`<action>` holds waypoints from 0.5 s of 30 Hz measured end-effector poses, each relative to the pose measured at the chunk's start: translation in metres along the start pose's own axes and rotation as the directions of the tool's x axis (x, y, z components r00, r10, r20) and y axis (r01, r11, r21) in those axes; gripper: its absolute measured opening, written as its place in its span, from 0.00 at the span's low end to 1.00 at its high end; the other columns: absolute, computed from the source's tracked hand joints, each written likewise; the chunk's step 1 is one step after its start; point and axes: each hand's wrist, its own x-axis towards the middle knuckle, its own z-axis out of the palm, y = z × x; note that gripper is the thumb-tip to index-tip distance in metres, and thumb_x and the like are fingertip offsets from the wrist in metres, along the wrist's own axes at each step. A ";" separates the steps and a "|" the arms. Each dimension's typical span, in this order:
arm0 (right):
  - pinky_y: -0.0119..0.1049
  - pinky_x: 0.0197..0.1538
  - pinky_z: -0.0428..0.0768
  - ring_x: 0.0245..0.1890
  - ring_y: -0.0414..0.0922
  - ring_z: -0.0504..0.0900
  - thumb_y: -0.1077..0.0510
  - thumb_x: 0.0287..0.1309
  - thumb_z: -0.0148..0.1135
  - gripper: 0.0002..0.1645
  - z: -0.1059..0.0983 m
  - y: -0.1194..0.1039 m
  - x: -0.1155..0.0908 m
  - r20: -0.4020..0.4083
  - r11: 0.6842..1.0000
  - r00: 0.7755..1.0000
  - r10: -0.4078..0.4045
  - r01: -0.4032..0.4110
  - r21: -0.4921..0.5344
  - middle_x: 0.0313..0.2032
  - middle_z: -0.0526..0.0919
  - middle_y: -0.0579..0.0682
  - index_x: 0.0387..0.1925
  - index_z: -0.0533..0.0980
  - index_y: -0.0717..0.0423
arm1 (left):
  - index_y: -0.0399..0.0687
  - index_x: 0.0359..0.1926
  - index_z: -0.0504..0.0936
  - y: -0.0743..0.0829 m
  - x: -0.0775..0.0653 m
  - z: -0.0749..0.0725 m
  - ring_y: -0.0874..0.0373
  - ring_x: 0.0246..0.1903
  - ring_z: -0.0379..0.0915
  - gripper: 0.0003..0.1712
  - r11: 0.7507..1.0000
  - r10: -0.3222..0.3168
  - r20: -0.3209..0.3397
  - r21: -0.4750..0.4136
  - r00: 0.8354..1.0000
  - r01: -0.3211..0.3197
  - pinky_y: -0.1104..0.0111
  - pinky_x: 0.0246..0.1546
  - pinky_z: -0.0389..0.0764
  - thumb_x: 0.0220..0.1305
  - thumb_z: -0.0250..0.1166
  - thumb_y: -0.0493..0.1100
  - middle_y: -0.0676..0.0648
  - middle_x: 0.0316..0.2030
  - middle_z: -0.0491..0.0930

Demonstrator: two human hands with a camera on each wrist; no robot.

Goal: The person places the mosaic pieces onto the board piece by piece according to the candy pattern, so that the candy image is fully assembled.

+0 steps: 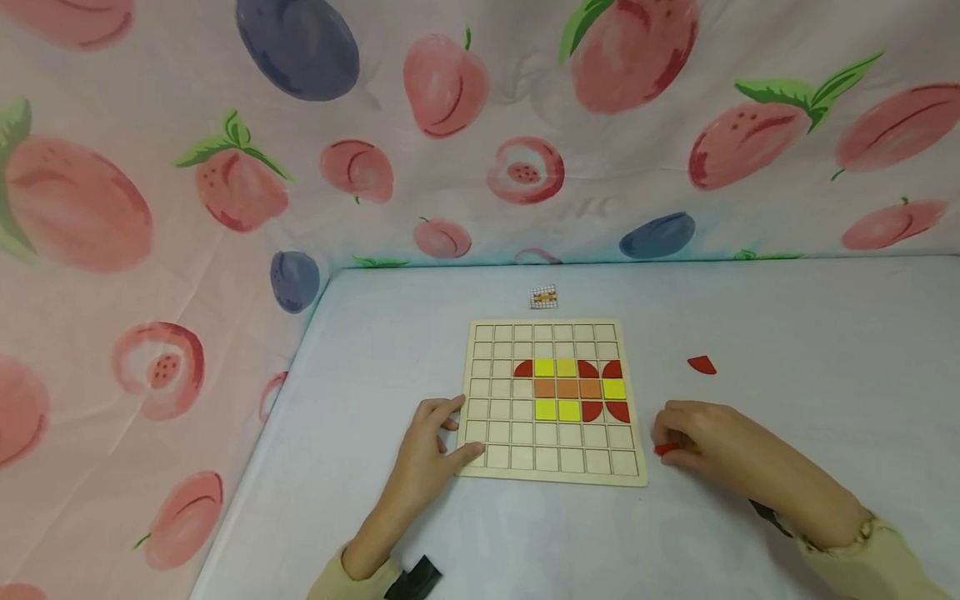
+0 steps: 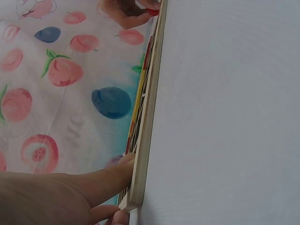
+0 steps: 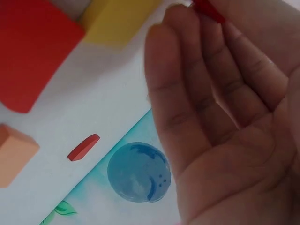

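My right hand [image 1: 697, 429] pinches a small red piece [image 1: 665, 448] between thumb and fingers, just right of the wooden grid board [image 1: 510, 458]. The right wrist view shows only a sliver of this red piece at the fingertips. My left hand [image 1: 427, 450] rests at the board's left side, its thumb on the lower left corner and a finger touching the edge. On the board sit red quarter-round pieces [image 1: 590, 411], yellow squares [image 1: 545, 409] and orange squares [image 1: 567, 388], grouped from the middle to the right.
A loose red quarter-round piece [image 1: 702, 365] lies right of the board. Beside my right hand are loose red [image 3: 33, 51], yellow [image 3: 115, 21] and orange [image 3: 16, 152] pieces. A small patterned card [image 1: 543, 297] lies behind the board, before the fruit-print cloth [image 1: 442, 208].
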 end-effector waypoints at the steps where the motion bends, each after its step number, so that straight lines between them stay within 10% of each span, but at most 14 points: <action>1: 0.28 0.34 0.77 0.29 0.34 0.70 0.56 0.45 0.79 0.15 0.000 -0.001 0.001 -0.003 1.000 1.000 0.001 -0.001 0.010 0.26 0.73 0.33 0.28 0.78 0.40 | 0.38 0.65 0.74 0.000 0.000 0.000 0.59 0.34 0.65 0.38 1.000 0.000 0.000 0.000 1.000 0.000 0.73 0.32 0.70 0.53 0.77 0.41 0.44 0.54 0.72; 15: 0.32 0.38 0.83 0.32 0.35 0.79 0.59 0.48 0.77 0.10 -0.001 -0.016 0.014 -0.167 0.995 0.981 -0.103 0.103 -0.005 0.32 0.81 0.34 0.33 0.84 0.45 | 0.38 0.65 0.74 0.000 -0.001 0.000 0.59 0.34 0.65 0.38 1.000 0.009 -0.004 0.008 1.000 -0.009 0.74 0.32 0.70 0.53 0.77 0.41 0.44 0.53 0.73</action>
